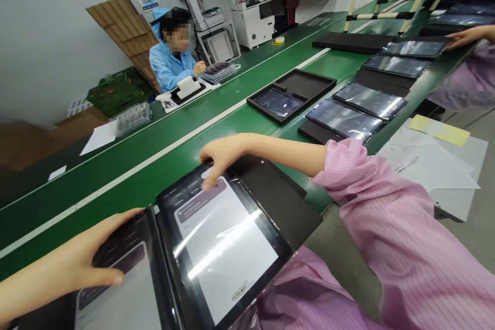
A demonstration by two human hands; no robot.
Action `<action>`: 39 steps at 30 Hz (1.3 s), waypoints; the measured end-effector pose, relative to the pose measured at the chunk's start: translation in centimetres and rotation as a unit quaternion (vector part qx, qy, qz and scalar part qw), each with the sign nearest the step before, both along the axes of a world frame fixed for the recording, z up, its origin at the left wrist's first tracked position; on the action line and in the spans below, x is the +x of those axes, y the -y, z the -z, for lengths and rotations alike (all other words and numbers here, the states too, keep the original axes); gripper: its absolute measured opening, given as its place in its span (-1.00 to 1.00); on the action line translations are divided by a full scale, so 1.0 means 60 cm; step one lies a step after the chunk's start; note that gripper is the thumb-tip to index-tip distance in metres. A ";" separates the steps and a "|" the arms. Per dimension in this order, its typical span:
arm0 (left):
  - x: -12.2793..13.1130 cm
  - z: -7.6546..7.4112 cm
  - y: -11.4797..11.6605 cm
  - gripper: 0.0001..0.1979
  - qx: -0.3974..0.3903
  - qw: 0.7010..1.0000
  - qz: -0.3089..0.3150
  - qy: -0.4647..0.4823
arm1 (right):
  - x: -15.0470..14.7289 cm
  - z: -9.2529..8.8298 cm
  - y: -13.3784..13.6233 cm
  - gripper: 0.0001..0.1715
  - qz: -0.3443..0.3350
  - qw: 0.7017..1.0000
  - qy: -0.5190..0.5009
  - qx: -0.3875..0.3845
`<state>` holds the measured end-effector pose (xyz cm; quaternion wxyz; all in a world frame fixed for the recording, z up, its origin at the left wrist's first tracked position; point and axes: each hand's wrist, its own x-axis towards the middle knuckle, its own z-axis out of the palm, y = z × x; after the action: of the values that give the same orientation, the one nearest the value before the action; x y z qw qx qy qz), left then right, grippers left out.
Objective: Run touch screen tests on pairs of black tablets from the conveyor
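Note:
Two lit tablets in clear film lie side by side in front of me, on something black. My left hand (93, 255) is at the left tablet (119, 294), thumb over its screen and fingers at the far edge, partly hidden. On the right tablet (228, 237), my right hand (222, 160) has its thumb on the upper screen and its fingers bent over the top edge. A barcode label (240, 291) shows near this tablet's lower edge. Under and beyond it extends a black foam tray (278, 201).
Along the green conveyor (228, 134), a black tray (309, 85) holds one dark tablet. More film-covered tablets (346, 118) lie at the right, where another person's hand (466, 37) touches one. Papers (429, 160) rest on a stool at right. A co-worker (170, 56) sits across the line.

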<state>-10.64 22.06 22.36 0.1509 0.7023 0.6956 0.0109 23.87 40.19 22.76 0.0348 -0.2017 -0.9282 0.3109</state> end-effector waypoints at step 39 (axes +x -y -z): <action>0.148 0.007 0.091 -0.58 -0.025 0.992 0.122 -0.010 | 0.162 0.149 0.147 -0.58 0.295 0.928 -0.213 0.079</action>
<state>-1.74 16.59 21.96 0.1617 0.7778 0.6065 -0.0327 33.61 31.38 13.81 0.3378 -0.3918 -0.8192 0.2476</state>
